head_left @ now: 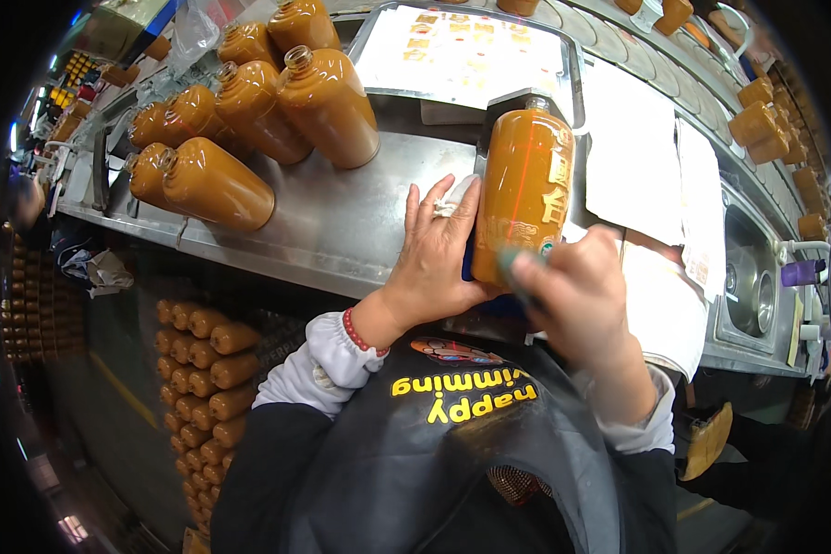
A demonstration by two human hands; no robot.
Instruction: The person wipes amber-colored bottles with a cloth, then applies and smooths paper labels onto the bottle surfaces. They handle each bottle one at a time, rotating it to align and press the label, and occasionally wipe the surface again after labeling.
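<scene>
A brown glossy bottle [523,180] lies on its side in a dark cradle, its neck away from me. Raised pale lettering runs along its right side, and thin red light lines cross it. My left hand [434,254] rests at the bottle's left, fingers spread, thumb by its base. Something white and crumpled [454,197] sits at those fingers; whether it is wrapped on or pinched is unclear. Smeared by motion, my right hand [577,286] is closed around a small teal-green tool [508,261] near the bottle's base; the tool's exact kind does not show.
Several brown bottles [328,106] stand on the steel bench [342,203] at the left. Behind the cradle is a tray [577,83] with a sheet of decals [462,51]. White papers [632,148] and a folded cloth [660,305] lie right, before a sink [752,277]. Stacked bottles [203,369] fill the lower left.
</scene>
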